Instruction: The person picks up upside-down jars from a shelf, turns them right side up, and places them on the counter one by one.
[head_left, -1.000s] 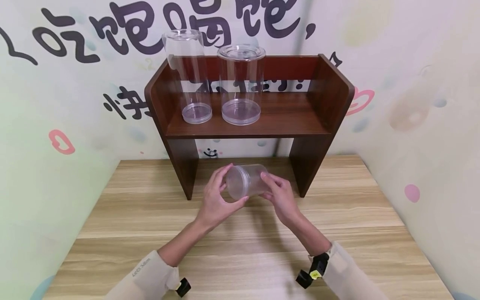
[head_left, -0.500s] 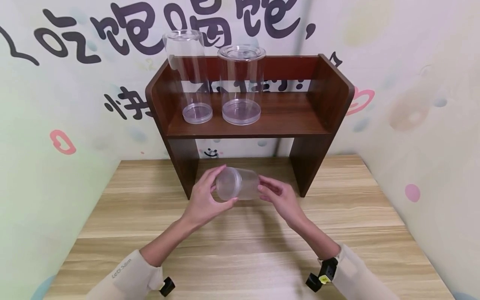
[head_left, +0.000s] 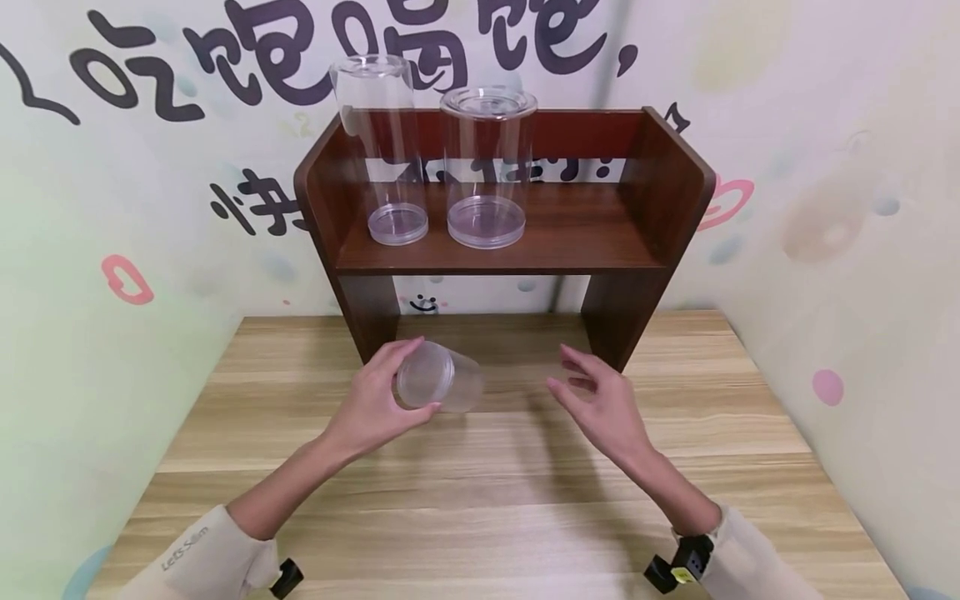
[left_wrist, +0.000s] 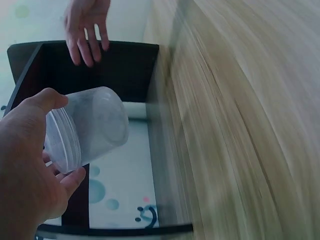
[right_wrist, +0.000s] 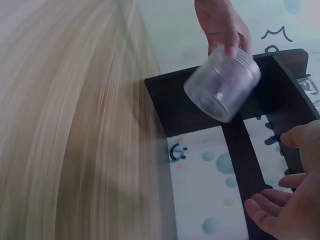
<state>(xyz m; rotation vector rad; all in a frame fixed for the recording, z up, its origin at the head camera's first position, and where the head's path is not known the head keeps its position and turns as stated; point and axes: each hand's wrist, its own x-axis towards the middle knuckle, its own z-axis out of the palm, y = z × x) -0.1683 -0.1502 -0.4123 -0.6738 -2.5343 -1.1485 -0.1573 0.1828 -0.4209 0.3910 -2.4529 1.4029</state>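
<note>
A small clear plastic jar (head_left: pixel 463 382) with a ridged screw lid lies tilted on its side in the air, its lid end toward the left. My left hand (head_left: pixel 378 400) grips it around the lid, thumb on the near side and fingers on the far side. In the left wrist view the jar (left_wrist: pixel 97 125) shows its round base pointing away from the palm. My right hand (head_left: pixel 603 404) is apart from the jar, to its right, fingers loosely bent with nothing between them. The right wrist view shows that hand (right_wrist: pixel 290 195) with its fingers spread.
A dark brown wooden shelf (head_left: pixel 585 233) stands at the back of the wood-grain table (head_left: pixel 480 517). On its board are a tall narrow clear jar (head_left: pixel 390 158) at left and a wider clear jar (head_left: pixel 487 158) beside it. A lettered wall (head_left: pixel 150 217) rises behind.
The right hand has let go of the jar and moved to the right. My left hand has carried the jar leftward and slightly down. Both jars on the shelf stay put.
</note>
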